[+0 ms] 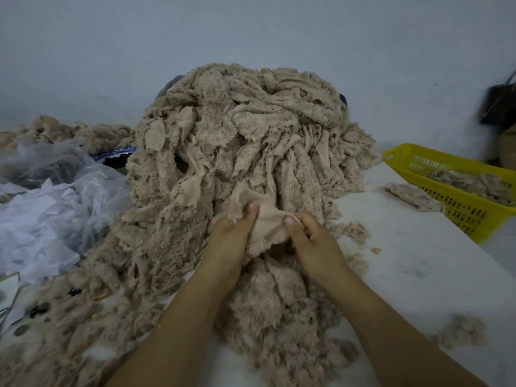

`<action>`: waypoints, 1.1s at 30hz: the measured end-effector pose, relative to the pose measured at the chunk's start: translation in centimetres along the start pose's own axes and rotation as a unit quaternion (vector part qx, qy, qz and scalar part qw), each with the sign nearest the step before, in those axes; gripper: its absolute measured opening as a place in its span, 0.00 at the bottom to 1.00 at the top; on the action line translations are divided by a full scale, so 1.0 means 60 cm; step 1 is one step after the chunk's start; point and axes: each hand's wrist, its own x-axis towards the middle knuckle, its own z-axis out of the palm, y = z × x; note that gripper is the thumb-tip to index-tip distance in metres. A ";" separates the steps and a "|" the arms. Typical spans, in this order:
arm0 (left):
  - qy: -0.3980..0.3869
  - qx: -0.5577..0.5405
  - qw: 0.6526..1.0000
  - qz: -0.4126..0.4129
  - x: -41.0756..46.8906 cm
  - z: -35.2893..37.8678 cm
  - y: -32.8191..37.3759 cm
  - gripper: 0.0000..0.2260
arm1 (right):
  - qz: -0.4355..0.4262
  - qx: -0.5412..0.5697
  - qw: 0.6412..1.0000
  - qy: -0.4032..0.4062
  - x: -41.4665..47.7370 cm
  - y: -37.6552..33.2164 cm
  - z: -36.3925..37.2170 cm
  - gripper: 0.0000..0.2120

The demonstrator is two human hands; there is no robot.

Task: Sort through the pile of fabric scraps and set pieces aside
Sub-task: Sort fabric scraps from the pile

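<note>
A tall pile of beige fuzzy fabric scraps [245,129] fills the middle of the white table and spills toward me. At its near foot I hold one beige scrap [266,227] between both hands. My left hand [231,241] pinches its left side, thumb on top. My right hand [312,241] grips its right edge with curled fingers, thumb pressed on the cloth. The scrap's smooth backing faces up and its lower part hangs between my palms.
A yellow plastic basket [458,208] with a few scraps inside stands at the right; one scrap [413,195] lies beside it. Clear plastic bags and white material [50,208] lie on the left. Small tufts [463,331] dot the white table [418,275].
</note>
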 end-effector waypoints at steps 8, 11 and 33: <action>-0.117 -0.074 0.990 -0.022 -0.009 0.005 0.009 0.14 | 0.122 0.177 0.973 0.082 0.015 0.002 0.014 0.16; -0.129 -0.110 0.985 -0.036 -0.015 0.006 0.013 0.11 | 0.159 0.232 0.940 0.194 0.030 0.015 -0.041 0.14; -0.144 -0.458 0.872 -0.096 -0.009 -0.039 0.029 0.26 | -0.132 -0.191 0.968 -0.098 -0.010 -0.001 0.029 0.21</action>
